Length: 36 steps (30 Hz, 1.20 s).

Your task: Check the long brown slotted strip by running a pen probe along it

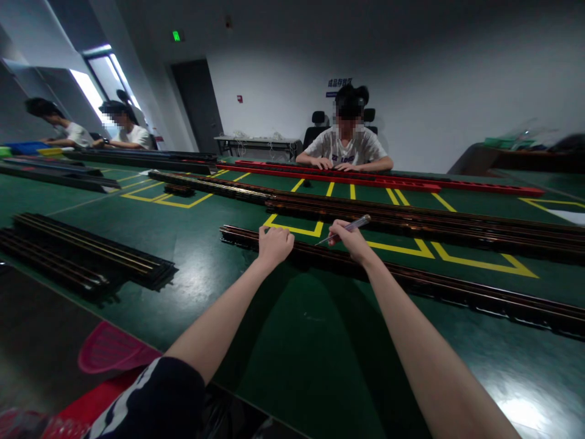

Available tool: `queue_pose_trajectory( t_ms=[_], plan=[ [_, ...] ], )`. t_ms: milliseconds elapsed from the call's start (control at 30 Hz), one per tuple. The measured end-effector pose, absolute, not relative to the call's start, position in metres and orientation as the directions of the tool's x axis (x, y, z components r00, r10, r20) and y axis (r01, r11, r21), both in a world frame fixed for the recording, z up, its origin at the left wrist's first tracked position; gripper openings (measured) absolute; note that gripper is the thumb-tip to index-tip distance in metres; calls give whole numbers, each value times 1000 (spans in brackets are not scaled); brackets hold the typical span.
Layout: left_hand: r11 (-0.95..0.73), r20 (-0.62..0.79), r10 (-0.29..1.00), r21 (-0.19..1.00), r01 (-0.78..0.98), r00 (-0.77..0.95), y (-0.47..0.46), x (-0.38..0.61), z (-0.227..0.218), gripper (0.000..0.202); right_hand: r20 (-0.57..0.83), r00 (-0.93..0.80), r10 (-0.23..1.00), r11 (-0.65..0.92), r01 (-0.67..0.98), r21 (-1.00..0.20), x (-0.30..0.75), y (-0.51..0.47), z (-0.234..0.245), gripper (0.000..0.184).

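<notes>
A long dark rail (457, 288) with copper-coloured lines along it lies across the green table in front of me. My left hand (275, 245) is closed over this rail near its left end, with the fingers bent down on its far side. In my right hand (350, 239) is a slim screwdriver (359, 223) with a clear handle, gripped between the fingers. Its thin shaft slants down to the left, and the tip is close to the rail's top, right of my left hand. Whether the tip touches the rail I cannot tell.
Longer dark rails (411, 219) lie beyond mine, and shorter ones (86, 250) are stacked at the left. Yellow tape (297, 230) marks the green table (205, 311). A person (346, 140) sits opposite at red rails (402, 183). A pink basket (114, 349) stands below the near edge.
</notes>
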State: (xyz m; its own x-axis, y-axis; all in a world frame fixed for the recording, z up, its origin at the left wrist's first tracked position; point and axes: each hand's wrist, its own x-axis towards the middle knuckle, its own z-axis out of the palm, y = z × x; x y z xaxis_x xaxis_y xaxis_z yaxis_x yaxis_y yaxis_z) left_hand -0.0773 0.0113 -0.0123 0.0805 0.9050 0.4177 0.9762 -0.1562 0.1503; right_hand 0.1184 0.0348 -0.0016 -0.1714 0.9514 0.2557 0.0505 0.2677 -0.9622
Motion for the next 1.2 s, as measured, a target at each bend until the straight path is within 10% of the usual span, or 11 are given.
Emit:
queue_pose_trajectory(
  t_ms=[1200],
  plan=[
    [-148,424,901,102,984,91,8,-78,-14,40,244,-187,951,253,23,-967,124,30,3,18]
  ],
)
